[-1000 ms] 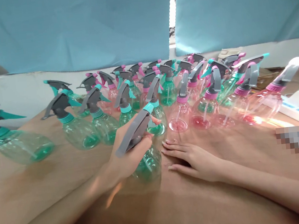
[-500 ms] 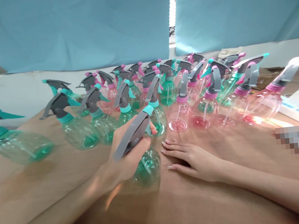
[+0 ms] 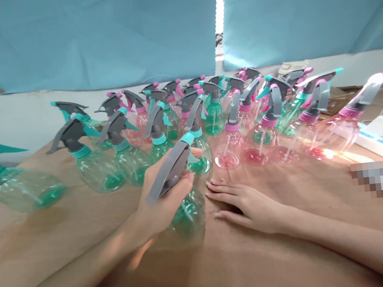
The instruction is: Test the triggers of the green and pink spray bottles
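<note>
My left hand (image 3: 164, 196) is wrapped round the neck of a green spray bottle (image 3: 188, 217) with a grey head and teal nozzle. The bottle stands upright near the middle of the table, its collar hidden by my fingers. My right hand (image 3: 247, 201) lies flat on the tabletop to the right of it, fingers stretched out and holding nothing. Just beyond my hands stand a green spray bottle (image 3: 199, 149) with a teal collar and a pink spray bottle (image 3: 229, 151) with a magenta collar.
Several more green and pink spray bottles crowd the wooden table (image 3: 259, 264) behind. One green spray bottle (image 3: 25, 186) stands apart at far left. A white power strip (image 3: 382, 139) with a plugged-in charger lies at right. A blue curtain (image 3: 115, 37) hangs behind.
The view has shifted very slightly, so the bottles sit a little further left in the picture. My left hand's index finger reaches a bit further past the nozzle; my right hand stays put.
</note>
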{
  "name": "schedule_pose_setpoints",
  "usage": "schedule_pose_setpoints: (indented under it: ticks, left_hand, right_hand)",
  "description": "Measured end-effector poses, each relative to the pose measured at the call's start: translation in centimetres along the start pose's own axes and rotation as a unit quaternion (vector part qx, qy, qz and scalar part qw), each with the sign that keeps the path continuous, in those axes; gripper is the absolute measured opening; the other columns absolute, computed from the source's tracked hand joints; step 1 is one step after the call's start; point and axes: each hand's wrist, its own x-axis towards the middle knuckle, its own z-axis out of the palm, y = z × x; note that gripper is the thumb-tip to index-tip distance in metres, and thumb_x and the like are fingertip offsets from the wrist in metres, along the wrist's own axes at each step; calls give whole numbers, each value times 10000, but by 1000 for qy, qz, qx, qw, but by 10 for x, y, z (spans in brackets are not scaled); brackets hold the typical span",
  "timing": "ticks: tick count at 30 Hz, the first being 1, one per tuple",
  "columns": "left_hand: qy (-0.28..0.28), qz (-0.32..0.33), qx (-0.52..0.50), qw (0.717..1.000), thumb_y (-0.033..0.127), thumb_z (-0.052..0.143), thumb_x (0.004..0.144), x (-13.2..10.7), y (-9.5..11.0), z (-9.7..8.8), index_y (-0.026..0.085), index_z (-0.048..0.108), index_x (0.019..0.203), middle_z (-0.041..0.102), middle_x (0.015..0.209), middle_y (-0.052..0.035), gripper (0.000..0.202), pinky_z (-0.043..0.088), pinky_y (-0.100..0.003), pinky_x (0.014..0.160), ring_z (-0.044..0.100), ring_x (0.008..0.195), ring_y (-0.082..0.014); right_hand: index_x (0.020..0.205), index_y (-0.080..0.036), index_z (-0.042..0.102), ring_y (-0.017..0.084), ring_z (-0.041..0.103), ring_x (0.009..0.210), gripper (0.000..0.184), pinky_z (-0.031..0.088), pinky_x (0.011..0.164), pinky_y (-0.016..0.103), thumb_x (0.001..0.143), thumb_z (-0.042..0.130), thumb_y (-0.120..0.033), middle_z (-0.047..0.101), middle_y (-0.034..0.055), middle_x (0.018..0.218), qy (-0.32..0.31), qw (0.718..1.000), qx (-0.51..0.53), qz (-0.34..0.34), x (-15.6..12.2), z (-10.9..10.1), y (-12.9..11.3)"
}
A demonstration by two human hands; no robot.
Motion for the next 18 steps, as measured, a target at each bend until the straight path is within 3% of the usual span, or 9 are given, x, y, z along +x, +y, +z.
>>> schedule_pose_setpoints:
  ticks: [3,6,18]
  left_hand:
    - [-12,-4,-20,1000,193,503,878,0,0,1,315,596,1188,340,603,74,346,255,-257,474,271,489,-111]
    - [-16,-2,-36,999,183,507,879,1,0,2,300,597,1171,297,577,78,327,215,-269,471,232,486,-115]
    - [-11,15,-13,1000,225,547,837,1,-2,1,384,600,1142,277,564,64,348,232,-288,464,278,468,-161]
  right_hand:
    - [1427,-190,472,259,400,1379,528,362,1131,453,971,474,-455,431,97,1492,0,1000,0,2,0,-1,0]
    - [1428,-210,472,264,407,1374,521,368,1125,462,967,485,-451,436,94,1488,6,1000,9,2,0,-1,-1]
    - [1422,-166,477,255,391,1384,536,359,1134,439,974,467,-459,443,101,1487,-6,1000,-12,4,0,-1,-1]
